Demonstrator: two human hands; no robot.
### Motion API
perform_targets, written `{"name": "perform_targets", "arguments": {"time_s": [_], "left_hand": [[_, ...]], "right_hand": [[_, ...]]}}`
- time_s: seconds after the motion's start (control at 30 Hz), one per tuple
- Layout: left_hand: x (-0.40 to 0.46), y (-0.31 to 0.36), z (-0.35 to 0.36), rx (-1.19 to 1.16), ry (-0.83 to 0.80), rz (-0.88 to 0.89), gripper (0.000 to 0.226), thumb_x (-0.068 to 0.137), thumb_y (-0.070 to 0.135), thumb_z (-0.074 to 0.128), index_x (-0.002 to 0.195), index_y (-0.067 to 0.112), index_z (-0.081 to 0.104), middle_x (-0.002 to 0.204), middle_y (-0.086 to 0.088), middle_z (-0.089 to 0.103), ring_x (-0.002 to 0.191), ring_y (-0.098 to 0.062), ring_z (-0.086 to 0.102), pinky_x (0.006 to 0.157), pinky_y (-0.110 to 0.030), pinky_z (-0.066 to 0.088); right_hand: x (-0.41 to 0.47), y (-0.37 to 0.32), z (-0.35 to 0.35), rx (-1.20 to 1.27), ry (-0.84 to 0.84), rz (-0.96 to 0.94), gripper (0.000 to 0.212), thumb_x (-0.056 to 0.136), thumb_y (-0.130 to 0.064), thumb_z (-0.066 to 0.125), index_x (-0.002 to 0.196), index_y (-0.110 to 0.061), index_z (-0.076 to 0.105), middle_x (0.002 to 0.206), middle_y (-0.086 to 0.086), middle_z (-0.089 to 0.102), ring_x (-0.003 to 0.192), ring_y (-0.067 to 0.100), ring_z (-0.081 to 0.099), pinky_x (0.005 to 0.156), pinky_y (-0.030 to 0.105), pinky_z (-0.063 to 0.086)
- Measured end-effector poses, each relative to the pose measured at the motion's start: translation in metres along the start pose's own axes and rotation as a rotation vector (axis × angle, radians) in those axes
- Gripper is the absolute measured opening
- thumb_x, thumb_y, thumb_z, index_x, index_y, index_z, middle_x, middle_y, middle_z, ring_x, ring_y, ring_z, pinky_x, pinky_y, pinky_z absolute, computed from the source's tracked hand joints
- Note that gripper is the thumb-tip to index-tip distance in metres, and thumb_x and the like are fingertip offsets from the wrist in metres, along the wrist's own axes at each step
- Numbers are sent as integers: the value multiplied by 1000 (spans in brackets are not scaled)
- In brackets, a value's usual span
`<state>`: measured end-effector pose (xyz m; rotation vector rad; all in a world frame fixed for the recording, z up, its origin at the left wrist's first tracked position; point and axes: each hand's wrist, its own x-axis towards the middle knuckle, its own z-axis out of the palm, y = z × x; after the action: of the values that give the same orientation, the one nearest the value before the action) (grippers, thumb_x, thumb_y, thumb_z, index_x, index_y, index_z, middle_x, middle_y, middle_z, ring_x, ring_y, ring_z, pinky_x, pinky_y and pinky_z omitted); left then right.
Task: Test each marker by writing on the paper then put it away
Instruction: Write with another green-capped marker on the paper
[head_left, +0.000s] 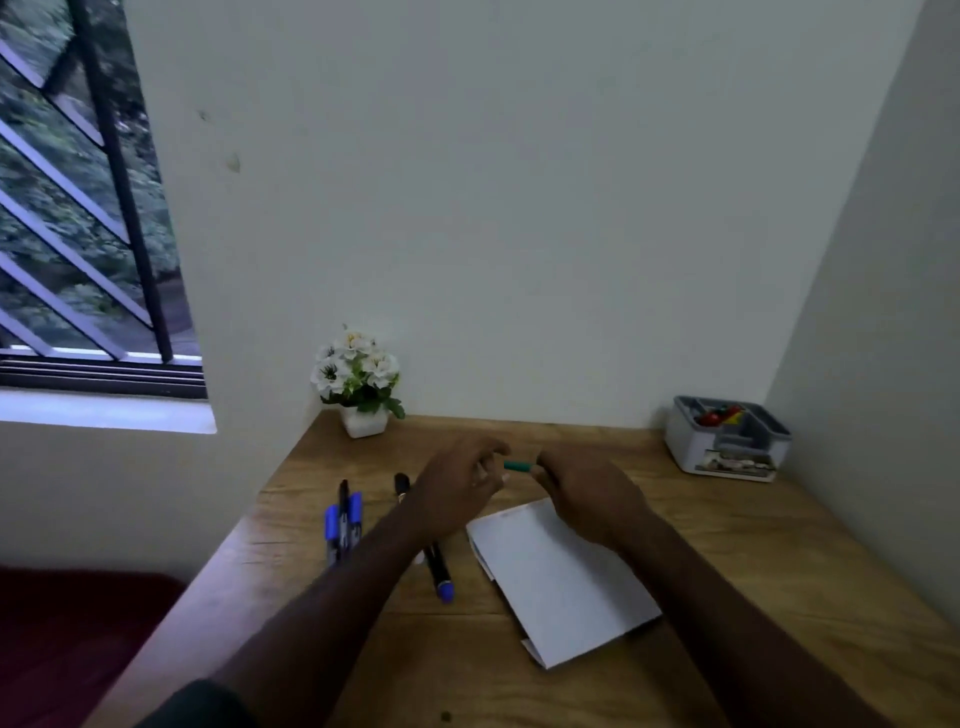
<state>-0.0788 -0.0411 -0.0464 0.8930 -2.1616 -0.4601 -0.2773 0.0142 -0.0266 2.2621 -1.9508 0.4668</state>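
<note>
While both hands hover above the middle of the counter (727, 545), the left hand (457, 488) has its fingers curled near the tip of a green marker (517, 466); whether they touch it I cannot tell. The right hand (587, 493) grips the marker's other end. Toward the left edge lie blue markers (344, 519), and a black marker (434, 551) passes under the left forearm. The paper (561, 577) lies below the right wrist. A flower pot (363, 382) stands in the far left corner, a grey organizer (727, 439) in the far right.
</note>
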Motion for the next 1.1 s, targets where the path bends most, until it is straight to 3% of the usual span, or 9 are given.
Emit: {"name": "perform_targets", "arguments": {"time_s": [0.13,0.37,0.53,0.63,0.7,0.77,0.87,1.0,1.1], "left_hand": [[9,6,29,31,-78,59,34,87,35,51,117,27,66,113,10,67,103,-8,59,91,-34,48],[22,1,38,149,-29,58,25,85,38,50,101,31,68,89,17,64,84,-3,53,84,-42,45],[21,-12,39,208,-35,-21,35,87,53,39,103,35,65,91,20,61,87,-5,53,88,-46,44],[19,-18,31,256,2,-51,32,85,53,39,95,34,63,84,20,55,84,-5,51,85,-42,44],[16,-20,31,271,-40,-55,28,83,49,44,94,32,64,89,18,57,89,-6,52,85,-39,41],[15,-20,35,278,-114,-28,27,83,49,48,92,30,65,91,18,58,89,-6,51,81,-36,41],[15,-18,39,259,-216,-2,26,85,45,52,95,27,67,93,14,62,86,-6,53,78,-32,41],[13,-13,38,230,-276,-33,22,87,39,59,101,24,67,100,8,65,91,-10,56,82,-35,47],[12,-11,36,197,-330,-76,43,82,52,59,118,29,60,116,11,62,105,-8,55,91,-35,47]], "right_hand": [[-17,29,16,-64,150,-84,39,95,-56,23,96,-30,52,85,-5,65,75,20,61,58,32,28],[-15,44,22,-94,183,-91,42,96,-62,23,103,-34,55,81,-5,68,72,16,63,57,30,27],[-10,58,23,10,248,-39,31,98,-53,33,114,-37,54,99,-11,72,88,13,67,67,32,49],[-10,78,13,264,331,-98,42,98,-11,48,134,-33,51,123,-8,66,107,10,63,88,27,50],[-11,84,9,510,385,-82,48,93,6,44,125,-26,59,104,0,66,88,15,64,76,25,51],[-11,77,7,955,386,6,38,90,2,41,106,-18,69,90,7,65,72,24,63,59,33,50],[-10,61,7,1409,273,70,30,82,-1,39,99,-1,63,91,16,69,76,30,64,56,37,53],[-7,50,15,1165,316,-36,5,92,9,49,90,5,48,76,26,57,63,27,56,53,30,45],[-12,45,31,1009,256,85,36,104,-34,49,85,-4,59,76,19,58,68,29,54,64,35,43]]}}
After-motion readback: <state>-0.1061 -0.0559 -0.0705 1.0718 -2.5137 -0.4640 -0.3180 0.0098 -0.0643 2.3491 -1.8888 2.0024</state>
